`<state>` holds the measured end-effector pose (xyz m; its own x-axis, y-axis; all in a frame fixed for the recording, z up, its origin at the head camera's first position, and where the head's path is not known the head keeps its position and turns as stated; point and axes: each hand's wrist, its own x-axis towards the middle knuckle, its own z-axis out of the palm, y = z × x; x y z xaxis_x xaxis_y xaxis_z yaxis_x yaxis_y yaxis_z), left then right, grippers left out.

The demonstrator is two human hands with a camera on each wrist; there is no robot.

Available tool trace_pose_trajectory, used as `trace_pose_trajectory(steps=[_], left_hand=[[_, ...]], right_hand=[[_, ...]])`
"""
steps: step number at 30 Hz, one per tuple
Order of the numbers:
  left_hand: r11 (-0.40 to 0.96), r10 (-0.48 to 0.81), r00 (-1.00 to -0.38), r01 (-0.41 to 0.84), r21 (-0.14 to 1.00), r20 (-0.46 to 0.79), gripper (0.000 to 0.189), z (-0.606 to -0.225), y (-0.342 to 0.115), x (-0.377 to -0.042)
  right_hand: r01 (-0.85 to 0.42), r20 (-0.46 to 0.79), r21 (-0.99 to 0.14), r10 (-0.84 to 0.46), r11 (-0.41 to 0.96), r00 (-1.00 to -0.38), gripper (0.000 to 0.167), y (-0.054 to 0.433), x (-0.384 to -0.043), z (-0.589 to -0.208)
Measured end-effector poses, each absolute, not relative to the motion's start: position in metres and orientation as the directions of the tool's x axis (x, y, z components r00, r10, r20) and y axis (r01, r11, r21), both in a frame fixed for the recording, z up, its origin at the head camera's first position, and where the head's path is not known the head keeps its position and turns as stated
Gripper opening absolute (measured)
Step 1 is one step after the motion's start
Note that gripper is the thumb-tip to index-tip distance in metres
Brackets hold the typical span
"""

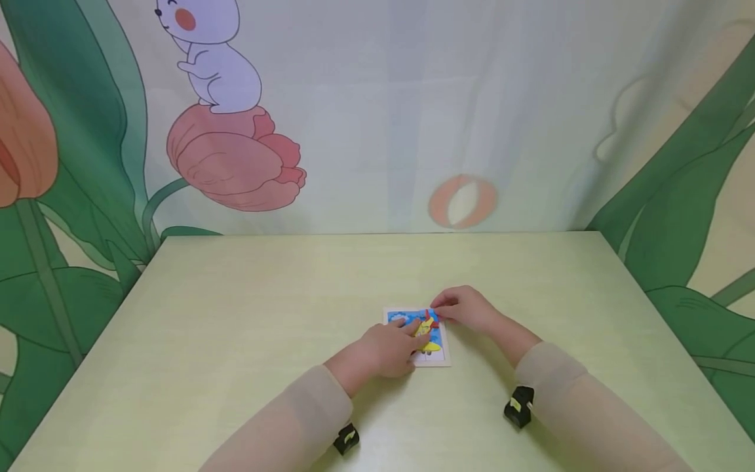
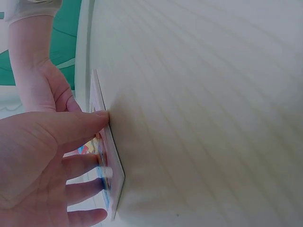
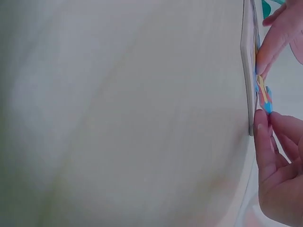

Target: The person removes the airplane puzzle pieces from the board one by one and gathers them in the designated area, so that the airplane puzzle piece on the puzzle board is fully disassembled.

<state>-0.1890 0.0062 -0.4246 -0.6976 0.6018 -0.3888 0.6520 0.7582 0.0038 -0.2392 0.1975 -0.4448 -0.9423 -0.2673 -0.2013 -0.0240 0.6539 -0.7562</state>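
A small picture puzzle board [image 1: 447, 351] with a pale frame lies on the table, showing a yellow plane on blue sky. Spread over its left part is my left hand [image 1: 388, 351], fingertips on the picture and thumb [image 2: 90, 124] at the near edge. At the board's upper right corner, my right hand [image 1: 468, 309] pinches a blue, red and yellow puzzle piece [image 3: 265, 98] between thumb and fingertips. In the right wrist view this piece stands tilted up from the board, its far end near the left fingers. The left hand covers part of the picture.
The pale wooden table [image 1: 236, 314] extends around the board on all sides. A curtain [image 1: 354, 131] printed with flowers and a white animal hangs behind the table's far edge. Black wrist devices [image 1: 519, 407] sit below both sleeves.
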Motion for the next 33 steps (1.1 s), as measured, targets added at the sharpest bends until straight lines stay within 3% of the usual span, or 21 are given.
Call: trace_pose_trajectory(steps=[17,33], left_hand=[[0.756,0.587,-0.688,0.655,-0.017,-0.426,0.058,-0.427,0.009,-0.188],[0.763,0.596,-0.692,0.646,0.019,-0.408,0.079,-0.428,0.008,-0.181]], right_hand=[[0.069,-0.219,-0.806,-0.188,0.589,-0.958,0.016,0.218,-0.239,-0.449],[0.094,-0.227,-0.808,-0.160,0.581,-0.961,0.019,0.247,-0.229,-0.445]])
